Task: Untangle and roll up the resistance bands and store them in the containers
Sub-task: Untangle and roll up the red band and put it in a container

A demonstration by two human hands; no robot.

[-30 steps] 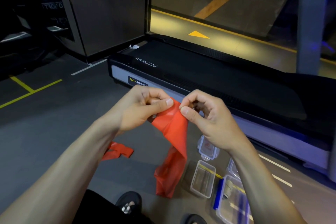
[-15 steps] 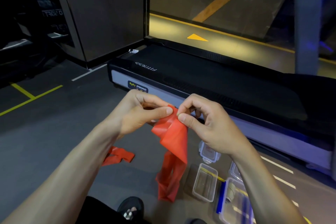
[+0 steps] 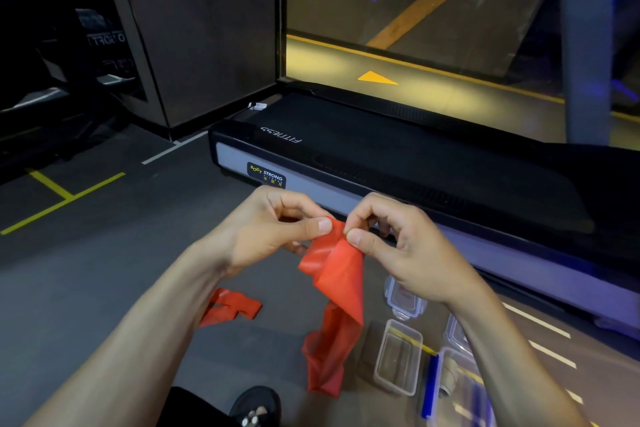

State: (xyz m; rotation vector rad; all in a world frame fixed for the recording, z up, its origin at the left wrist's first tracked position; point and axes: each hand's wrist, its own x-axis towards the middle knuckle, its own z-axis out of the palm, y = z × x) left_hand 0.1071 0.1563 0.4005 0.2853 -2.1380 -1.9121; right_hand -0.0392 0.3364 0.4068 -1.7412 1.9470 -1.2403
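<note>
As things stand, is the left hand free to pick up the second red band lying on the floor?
Probably not yet: the left hand pinches the held red band with the right hand. The floor band lies unobstructed below.

Hidden and cut off, head view
Blue-lidded container (image 3: 460, 388) cut by the bottom edge; red band (image 3: 341, 274) top end hidden inside pinching fingers (image 3: 363, 239); shoe (image 3: 258, 406) cropped.

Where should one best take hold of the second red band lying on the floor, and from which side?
Take the second red band at its raised, folded middle hump, reaching down from above with the left hand, which is nearer. It lies crumpled and mostly flat on the floor, so the lifted fold probably offers the only easy pinch; its ends hug the ground.
</note>
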